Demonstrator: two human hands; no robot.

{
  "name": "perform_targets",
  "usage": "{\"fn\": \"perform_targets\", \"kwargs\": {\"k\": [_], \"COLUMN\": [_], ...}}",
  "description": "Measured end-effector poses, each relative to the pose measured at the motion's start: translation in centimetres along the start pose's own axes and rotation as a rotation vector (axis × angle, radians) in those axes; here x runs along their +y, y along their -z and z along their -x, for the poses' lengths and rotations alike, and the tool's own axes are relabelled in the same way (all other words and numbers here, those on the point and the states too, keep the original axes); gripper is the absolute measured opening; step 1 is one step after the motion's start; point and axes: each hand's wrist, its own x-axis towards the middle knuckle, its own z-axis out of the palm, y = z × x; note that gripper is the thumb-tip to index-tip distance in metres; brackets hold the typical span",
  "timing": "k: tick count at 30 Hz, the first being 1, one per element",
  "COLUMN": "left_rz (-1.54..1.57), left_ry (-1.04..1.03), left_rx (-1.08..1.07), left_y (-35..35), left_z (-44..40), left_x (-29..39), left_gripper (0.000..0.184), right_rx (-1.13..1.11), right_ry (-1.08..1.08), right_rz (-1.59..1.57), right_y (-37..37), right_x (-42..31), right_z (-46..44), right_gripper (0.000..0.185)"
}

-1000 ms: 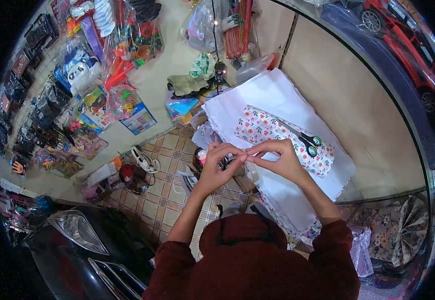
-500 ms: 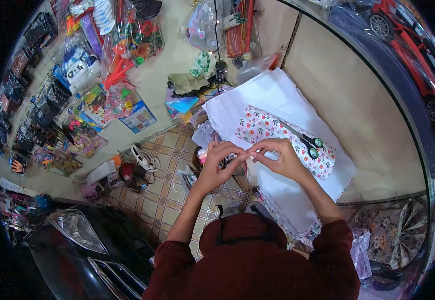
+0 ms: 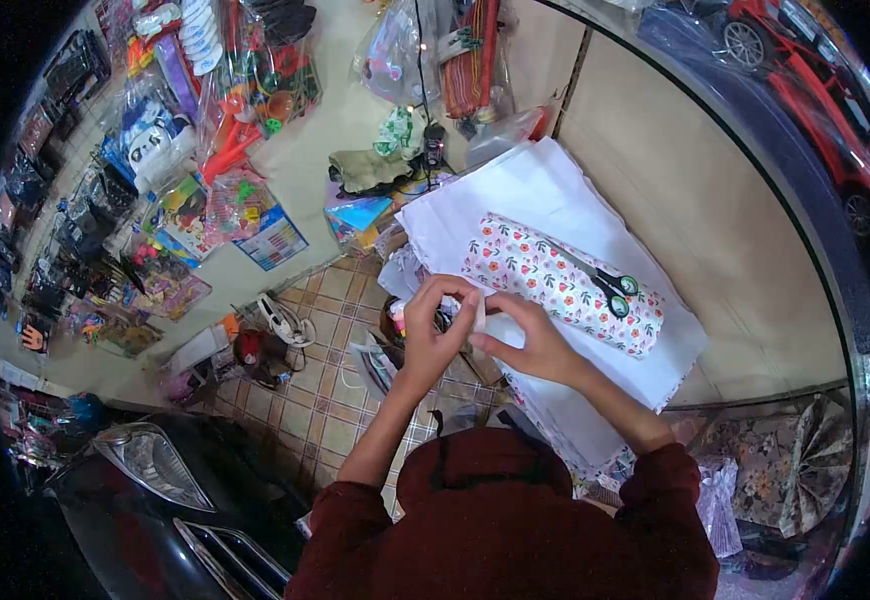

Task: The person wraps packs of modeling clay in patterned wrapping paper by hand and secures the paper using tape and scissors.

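My left hand [image 3: 439, 328] pinches a small whitish strip [image 3: 481, 314], its thumb and forefinger closed on one side of it. Whether the strip is tape or paper I cannot tell. Close beside it is my right hand [image 3: 530, 338], thumb and forefinger spread apart, the fingertips near the strip's other side. Beyond my right hand lies folded floral-patterned paper [image 3: 515, 255] on white sheets [image 3: 545, 185]. Scissors with black and green handles [image 3: 615, 291] rest on the floral paper, blades toward the upper left.
Bagged toys [image 3: 245, 110] hang along the wall at left. A black glossy ride-on car [image 3: 155, 510] stands at lower left on the tiled floor [image 3: 300, 400]. A glass-edged shelf with a red toy car [image 3: 805, 110] curves along the right. A patterned folded item [image 3: 785, 465] lies at lower right.
My hands have moved slightly apart. The right thumb and forefinger have spread, and the whitish strip now shows at the left hand's fingertips. The view has shifted a little.
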Motion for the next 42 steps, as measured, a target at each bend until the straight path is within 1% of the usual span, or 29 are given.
{"fn": "perform_targets", "kwargs": {"k": [2,5,8,11,14,15,18,20,23,26,27,30,33,34,37,40,42], "left_rz": [-0.056,0.077,0.228,0.408,0.393,0.425,0.543,0.521,0.567,0.582,0.575,0.565,0.487,0.504,0.542,0.558,0.572], "left_ry": [-0.035,0.074,0.172,0.259,0.31,0.29,0.329,0.347,0.377,0.407,0.415,0.393,0.365,0.363,0.366,0.383,0.393], "left_rx": [0.023,0.118,0.062,0.088,0.089,0.054,-0.067,-0.076,-0.096,-0.142,-0.16,-0.215,-0.249,-0.26,-0.284,-0.294,-0.292], "left_y": [0.0,0.1,0.4,0.1,0.7,0.7,1.1,0.8,0.1,-0.2,-0.2,-0.4,-0.3,-0.3,-0.4,-0.4,-0.5], "left_z": [0.1,0.3,0.1,0.2,-0.5,-0.5,-0.6,-0.7,-0.4,-0.1,-0.1,-0.1,-0.2,-0.2,-0.1,0.1,0.2], "left_x": [-0.9,-1.7,-0.7,-0.9,-1.1,-0.6,-0.1,1.0,1.1,1.1,1.2,1.6,2.5,2.5,2.5,2.4,2.4], "left_gripper": [0.004,0.002,0.004,0.007,0.011,0.012,0.014,0.015,0.015,0.016,0.016,0.017,0.018,0.018,0.018,0.018,0.018], "right_rx": [-0.082,-0.16,-0.249,-0.34,-0.309,-0.317,-0.345,-0.359,-0.324,-0.124,-0.033,0.051,0.098,0.115,0.148,0.149,0.169], "right_ry": [-0.145,-0.253,-0.238,-0.24,-0.192,-0.191,-0.168,-0.127,-0.166,-0.149,-0.143,-0.077,0.025,0.054,0.093,0.059,0.084], "right_rz": [-0.286,-0.409,-0.387,-0.248,-0.216,-0.194,-0.117,-0.033,0.055,0.028,-0.029,0.022,0.078,0.095,0.125,0.105,0.126], "right_y": [-0.9,-0.1,1.2,2.5,3.3,3.6,4.2,4.6,4.9,4.7,4.7,4.9,4.7,4.6,4.5,4.4,4.4], "right_x": [1.4,0.5,0.8,1.2,0.6,0.5,0.7,1.2,0.6,-0.2,-0.4,-1.0,-1.6,-1.6,-1.6,-1.9,-1.8], "right_z": [0.5,0.6,0.9,1.2,1.9,2.0,2.3,2.4,2.5,2.1,1.8,1.1,0.5,0.4,0.3,0.2,0.2], "right_gripper": [0.022,0.02,0.019,0.023,0.021,0.021,0.023,0.027,0.032,0.031,0.03,0.026,0.024,0.024,0.02,0.016,0.014]}}
